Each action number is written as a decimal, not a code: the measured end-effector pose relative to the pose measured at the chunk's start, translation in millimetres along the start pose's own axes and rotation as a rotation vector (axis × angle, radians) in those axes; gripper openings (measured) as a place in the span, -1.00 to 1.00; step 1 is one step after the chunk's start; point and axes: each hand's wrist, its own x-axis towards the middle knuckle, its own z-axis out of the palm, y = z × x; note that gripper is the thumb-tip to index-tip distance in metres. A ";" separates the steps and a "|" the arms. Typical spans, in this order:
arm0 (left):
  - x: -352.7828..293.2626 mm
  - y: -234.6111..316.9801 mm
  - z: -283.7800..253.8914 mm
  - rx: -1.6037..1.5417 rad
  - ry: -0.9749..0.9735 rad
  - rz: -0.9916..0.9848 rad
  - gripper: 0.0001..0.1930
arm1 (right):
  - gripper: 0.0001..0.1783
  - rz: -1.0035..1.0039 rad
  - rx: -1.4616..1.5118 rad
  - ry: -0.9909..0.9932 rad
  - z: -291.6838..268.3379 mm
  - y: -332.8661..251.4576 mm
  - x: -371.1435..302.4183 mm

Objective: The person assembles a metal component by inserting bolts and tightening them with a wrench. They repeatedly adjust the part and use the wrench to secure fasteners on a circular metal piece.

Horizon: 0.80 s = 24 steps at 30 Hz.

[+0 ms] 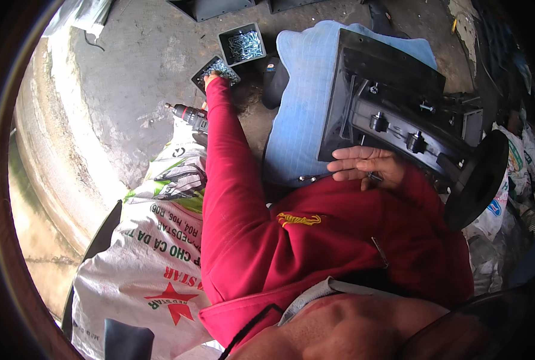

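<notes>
Grey floor (129,78), rough and dirty, spreads out under everything, and a bright, pale strip (60,114) runs along the left side. On the floor sit two small dark boxes, close together. The far box (242,29) is full of long, shiny screws (245,48). The near box (198,80) has lots of little metal bits (217,65) in it.

The person wears a red top (228,156). The left hand (211,78) reaches down into the near box. Its fingertips are hard to see, so I cannot tell how far open it is or if it has hold of any bits. The right hand (366,168) is mostly open, with some fingers stretched out to the left. A small metal piece (374,176) sits against it, but I cannot tell if the fingers grip it.

Just beyond the right hand is a big black metal frame (393,114), on top of a blue cloth (300,90). Two fat black round parts (416,141) stick up from it, and a shiny bolt (426,107) is on it too. A big black disc (480,180) is at its right end.

A drill (189,115) lies left of the left arm, near a white sack (135,270).
</notes>
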 end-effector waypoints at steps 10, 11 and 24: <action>8.2 -1.8 -6.0 -0.015 0.001 -0.062 -0.71 | -0.43 -0.159 0.018 0.129 1.7 7.6 -0.4; 8.4 -8.8 -6.9 -0.044 -0.051 -0.080 -0.72 | -0.43 -0.163 0.050 0.093 -0.9 8.8 0.2; 44.9 -62.9 24.7 0.278 -0.152 -0.202 -0.53 | -0.39 -0.228 0.245 -0.170 -29.4 23.1 4.3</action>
